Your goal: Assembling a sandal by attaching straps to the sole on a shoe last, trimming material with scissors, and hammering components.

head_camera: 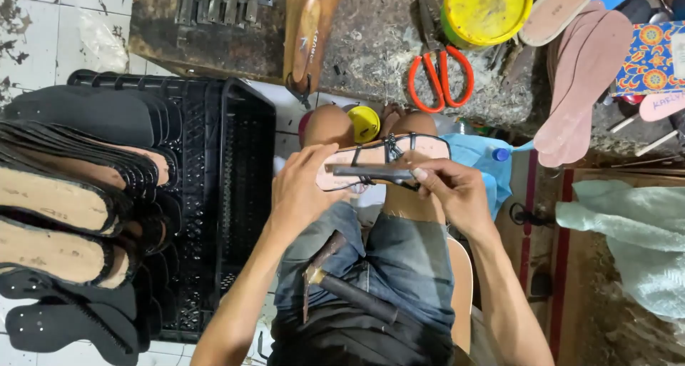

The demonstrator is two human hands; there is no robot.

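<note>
sandal [421, 148]: above knees, just below orange scissors [441, 77]
L hand [307, 187]: closed round sandal's heel end
R hand [449, 187]: fingers pinched on grey metal tool [367, 171], laid across sandal
hammer [335, 280]: on lap, below sandal

**Bare Arms, Denim Shorts: The Worker Seen From Above**

Looking straight down, both forearms were bare from the elbow, no sleeves in view, no watch, no bracelet, no rings that could be made out. The left hand [303, 187] and the right hand [457, 191] were ungloved, and one thumbnail on the right showed pale and short. Below them the person wore faded blue denim shorts [399, 266], creased and worn pale along the thighs, cut off above bare knees. At the bottom edge, a dark, near-black garment [357, 337] covered the waist; its kind could not be told.
</note>
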